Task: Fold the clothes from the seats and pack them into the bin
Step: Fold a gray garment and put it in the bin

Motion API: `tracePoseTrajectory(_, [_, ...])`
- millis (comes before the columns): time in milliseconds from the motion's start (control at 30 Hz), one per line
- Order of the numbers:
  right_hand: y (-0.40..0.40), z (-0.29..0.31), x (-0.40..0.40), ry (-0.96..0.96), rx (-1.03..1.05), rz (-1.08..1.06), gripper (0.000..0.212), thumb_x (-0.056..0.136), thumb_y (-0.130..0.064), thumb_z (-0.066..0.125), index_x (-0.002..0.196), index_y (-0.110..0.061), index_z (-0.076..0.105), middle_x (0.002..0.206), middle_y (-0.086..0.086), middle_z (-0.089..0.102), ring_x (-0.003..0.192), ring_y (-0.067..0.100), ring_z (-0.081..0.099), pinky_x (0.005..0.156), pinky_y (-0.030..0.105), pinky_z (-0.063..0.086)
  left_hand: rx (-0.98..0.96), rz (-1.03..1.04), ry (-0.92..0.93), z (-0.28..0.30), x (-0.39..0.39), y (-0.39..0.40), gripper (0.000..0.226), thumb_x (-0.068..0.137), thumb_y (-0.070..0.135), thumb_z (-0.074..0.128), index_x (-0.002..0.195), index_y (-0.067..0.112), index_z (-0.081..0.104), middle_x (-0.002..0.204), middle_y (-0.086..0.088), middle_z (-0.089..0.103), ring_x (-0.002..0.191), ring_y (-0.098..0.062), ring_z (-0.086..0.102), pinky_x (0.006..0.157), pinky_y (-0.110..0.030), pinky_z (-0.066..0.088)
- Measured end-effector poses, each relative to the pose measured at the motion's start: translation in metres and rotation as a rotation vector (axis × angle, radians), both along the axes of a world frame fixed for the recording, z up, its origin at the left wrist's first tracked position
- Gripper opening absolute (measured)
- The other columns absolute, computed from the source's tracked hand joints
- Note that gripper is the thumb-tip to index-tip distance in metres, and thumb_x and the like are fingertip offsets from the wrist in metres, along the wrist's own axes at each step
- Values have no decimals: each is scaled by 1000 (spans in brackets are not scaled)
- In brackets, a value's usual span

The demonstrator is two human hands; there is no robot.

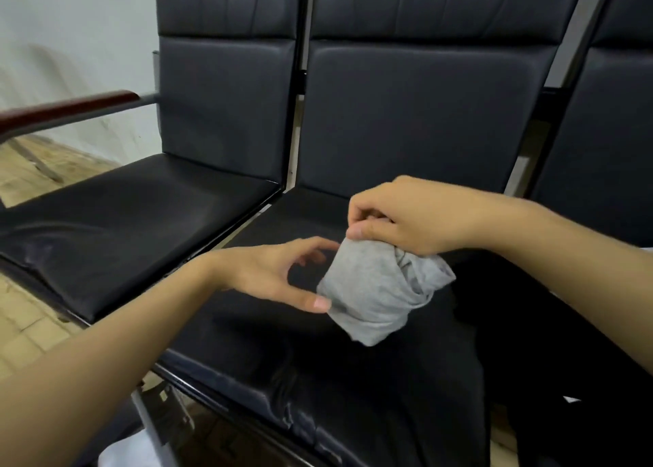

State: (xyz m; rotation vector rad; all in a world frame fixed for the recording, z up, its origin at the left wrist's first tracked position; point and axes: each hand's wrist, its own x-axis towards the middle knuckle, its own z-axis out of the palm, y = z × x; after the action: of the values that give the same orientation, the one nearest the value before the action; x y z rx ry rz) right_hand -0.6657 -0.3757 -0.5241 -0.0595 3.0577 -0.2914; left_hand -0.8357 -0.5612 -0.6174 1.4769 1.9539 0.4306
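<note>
Mostly we see black seats (371,120) in a row, and much stays hidden. We cannot make out a bin anywhere in view. On the right, dark cloth (551,343) lies over the middle seat's edge and merges with the black upholstery, so we cannot tell what garment it is or where it ends. A small white tag (570,399) shows on it, too small to read. At the bottom left a pale shape (120,456) is cut off by the frame and blurred.

Our right hand (399,216) pinches the top of a grey bundle (378,293), fingers curled down over the gathered cloth, thumb pressed against it. What the fingers grip inside the fold is hidden. Our left hand (282,272) is spread in a loose curve, thumb tip touching the bundle's left side, the fingers apart from it.

The bundle hangs from the right hand just above the middle seat cushion. Whether its lower end touches the cushion we cannot tell. Its long axis runs from the pinched top, down and slightly right toward us. The smooth face turns left, toward the left hand; the loose rolled folds bunch on the right.

We can read no brand, label or writing on the bundle or seats. A wooden armrest (70,108) stands at far left.
</note>
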Motion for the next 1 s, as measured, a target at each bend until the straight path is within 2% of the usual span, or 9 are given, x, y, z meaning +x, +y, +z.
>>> tracePoseTrajectory(67, [-15, 28, 2, -3, 66, 66, 14, 104, -48, 54, 92, -41, 59, 75, -31, 63, 71, -6, 60, 62, 20, 40, 168, 7, 6, 16, 19, 2, 86, 78, 61, 83, 145, 57, 30, 150, 33, 41, 136, 20, 35, 111, -10, 31])
tracePoseTrajectory(167, [-26, 63, 10, 112, 109, 116, 16, 100, -50, 54, 94, -38, 64, 81, -19, 67, 80, -1, 63, 71, 24, 47, 315, 55, -69, 25, 39, 8, 83, 77, 46, 91, 146, 38, 46, 142, 21, 58, 131, 2, 56, 111, -25, 47])
tracePoseTrajectory(333, [-19, 95, 32, 336, 38, 2, 17, 94, -53, 54, 89, -41, 64, 85, -20, 70, 82, -2, 63, 72, 24, 45, 480, 221, 177, 19, 48, -13, 101, 66, 77, 82, 148, 58, 28, 143, 25, 46, 134, -11, 49, 112, -52, 45])
tracePoseTrajectory(467, [-17, 99, 39, 459, -27, -86, 18, 97, -50, 58, 94, -36, 68, 87, -21, 71, 83, -5, 64, 75, 21, 45, 538, 516, 159, 12, 52, -37, 116, 53, 95, 71, 147, 43, 28, 143, 15, 44, 132, -10, 48, 110, -44, 47])
tracePoseTrajectory(567, [-20, 101, 39, 471, -36, -141, 18, 98, -49, 61, 95, -34, 71, 88, -18, 73, 84, -5, 65, 75, 23, 47, 470, 699, 16, 13, 73, -48, 90, 63, 81, 74, 130, 30, 43, 121, 10, 56, 109, -7, 59, 83, -21, 49])
tracePoseTrajectory(633, [-22, 103, 38, 455, -50, -173, 18, 98, -50, 63, 93, -35, 71, 82, -19, 72, 77, -9, 64, 71, 22, 45, 487, 709, -1, 13, 88, -52, 61, 73, 74, 74, 109, 27, 60, 99, 11, 68, 86, -4, 65, 70, -19, 47])
tracePoseTrajectory(700, [-24, 106, 37, 420, -96, -211, 19, 97, -51, 65, 90, -34, 72, 70, -22, 70, 65, -11, 61, 68, 22, 44, 508, 627, -72, 9, 102, -51, 47, 78, 71, 73, 86, 25, 71, 77, 8, 71, 67, -2, 62, 65, -18, 48])
tracePoseTrajectory(833, [-29, 114, 38, 345, -144, -265, 18, 96, -44, 68, 86, -30, 70, 50, -27, 58, 48, -6, 53, 68, 27, 44, 511, 536, -138, 2, 125, -36, 41, 82, 66, 76, 70, 27, 72, 66, 9, 66, 61, 3, 57, 59, -12, 43])
tracePoseTrajectory(1000, [-31, 123, 44, 234, -41, -266, 18, 96, -45, 68, 86, -31, 69, 50, -27, 57, 49, -7, 52, 65, 26, 40, 601, 558, -167, -8, 127, -16, 26, 95, 35, 72, 76, 19, 70, 63, 2, 60, 58, -3, 52, 63, -27, 46])
